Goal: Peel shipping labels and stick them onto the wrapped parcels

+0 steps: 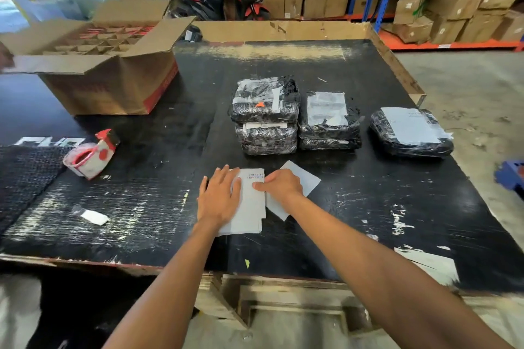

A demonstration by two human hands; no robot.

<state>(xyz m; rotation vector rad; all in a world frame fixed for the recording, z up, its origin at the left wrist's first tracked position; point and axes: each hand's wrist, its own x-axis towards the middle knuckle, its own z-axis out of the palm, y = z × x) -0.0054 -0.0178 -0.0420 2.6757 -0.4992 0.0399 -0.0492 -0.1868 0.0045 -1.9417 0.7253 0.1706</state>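
A small stack of white shipping labels (251,207) lies on the black table (354,207) near its front edge. My left hand (218,197) presses flat on the stack's left side. My right hand (279,184) pinches the right edge of the top label with curled fingers. A loose white sheet (307,181) lies partly under my right hand. Beyond the labels stand black wrapped parcels: a stack of two (265,116), a second stack (329,122) and a single parcel (411,133), each with white paper on top.
A red and white tape dispenser (90,154) lies at the left, beside a black mesh mat (25,176). An open cardboard box (99,65) with dividers stands at the back left. A paper scrap (93,217) lies near the front left. Shelves of cartons stand behind.
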